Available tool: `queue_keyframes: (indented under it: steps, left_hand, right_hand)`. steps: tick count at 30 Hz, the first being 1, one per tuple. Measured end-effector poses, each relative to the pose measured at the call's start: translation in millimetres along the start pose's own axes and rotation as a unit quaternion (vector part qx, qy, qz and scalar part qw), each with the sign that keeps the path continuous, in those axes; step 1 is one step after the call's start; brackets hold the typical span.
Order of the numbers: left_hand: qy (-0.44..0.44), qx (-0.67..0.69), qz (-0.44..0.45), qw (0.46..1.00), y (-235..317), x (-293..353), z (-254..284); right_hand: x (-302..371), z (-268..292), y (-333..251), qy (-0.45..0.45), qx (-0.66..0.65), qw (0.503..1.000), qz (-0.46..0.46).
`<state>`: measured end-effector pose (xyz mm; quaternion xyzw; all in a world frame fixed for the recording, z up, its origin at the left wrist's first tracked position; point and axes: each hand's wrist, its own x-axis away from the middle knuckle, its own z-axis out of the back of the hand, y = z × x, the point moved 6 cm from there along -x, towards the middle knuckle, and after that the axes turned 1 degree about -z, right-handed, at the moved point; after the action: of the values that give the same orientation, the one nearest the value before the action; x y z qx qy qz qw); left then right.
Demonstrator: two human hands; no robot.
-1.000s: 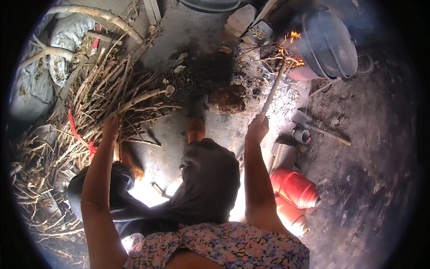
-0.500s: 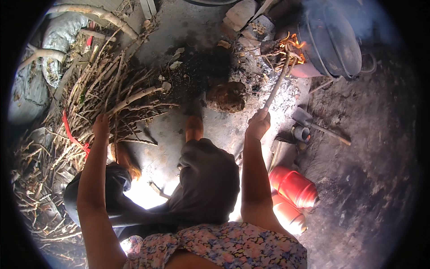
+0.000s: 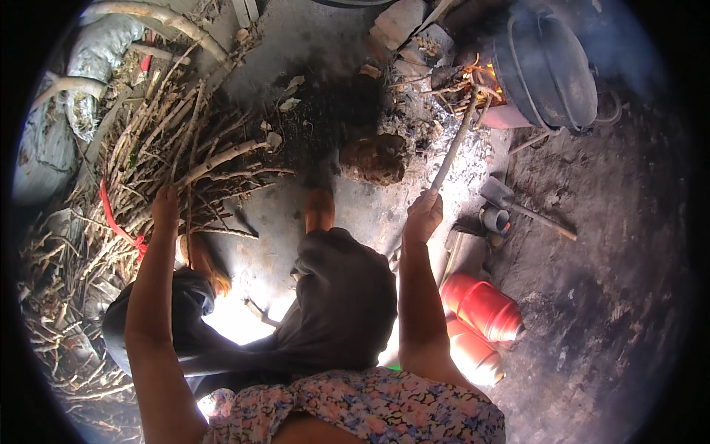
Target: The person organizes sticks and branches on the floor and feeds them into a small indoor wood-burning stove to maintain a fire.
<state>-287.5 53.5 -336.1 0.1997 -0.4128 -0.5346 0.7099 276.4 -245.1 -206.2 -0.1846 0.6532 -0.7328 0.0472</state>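
My right hand (image 3: 424,213) is closed round the near end of a long stick (image 3: 454,154). The stick's far end reaches into the burning twigs (image 3: 462,89) beside a large dark pot (image 3: 551,70). At the left, my left hand (image 3: 166,207) is closed at the near edge of a heap of thin branches (image 3: 159,140), and a thin stick (image 3: 188,137) runs up from its fingers. Small flames (image 3: 484,72) show at the pot's left side, and smoke drifts over the pot.
A short log (image 3: 373,159) lies between my feet and the fire. Right of my right arm are a small shovel-like tool (image 3: 529,209), a metal cup (image 3: 495,220) and two red flasks (image 3: 481,307). Pale ash (image 3: 470,152) covers ground before the fire.
My right hand has drawn slightly back toward me with the stick. The flames beside the pot look lower. My left hand has barely moved.
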Motion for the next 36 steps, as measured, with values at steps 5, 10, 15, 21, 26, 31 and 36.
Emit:
queue_keyframes:
  steps: [5, 10, 15, 21, 26, 31, 36]
  left_hand:
    - [0.005, -0.011, -0.033, 0.999, 13.1, 5.6, 0.4]
    - [-0.002, 0.028, -0.016, 0.999, -1.5, 3.3, 3.1]
    - [-0.002, 0.039, -0.013, 0.999, 3.9, 5.7, 1.0]
    - [-0.017, 0.052, -0.014, 0.998, -8.0, -0.7, 2.3]
    - [-0.012, 0.092, 0.005, 0.996, 1.9, 4.8, -2.5]
    - [0.008, 0.088, -0.021, 0.996, 8.9, 7.8, 3.0]
    - [0.005, 0.064, -0.006, 0.998, 29.4, 21.7, 1.9]
  right_hand:
    - [10.2, -3.6, -3.6, -0.014, 0.022, 1.0, 0.006]
    - [18.9, 2.0, 5.5, -0.023, 0.01, 1.0, 0.005]
    - [11.0, 0.3, -3.2, 0.005, -0.021, 1.0, 0.013]
    - [4.3, -25.0, 6.5, -0.01, -0.026, 1.0, 0.002]
    - [-0.8, -28.6, 9.8, -0.015, -0.049, 0.999, -0.011]
    - [-1.1, -56.9, 11.1, -0.021, -0.05, 0.998, -0.032]
    - [0.9, -59.5, 6.3, -0.008, -0.036, 0.998, -0.055]
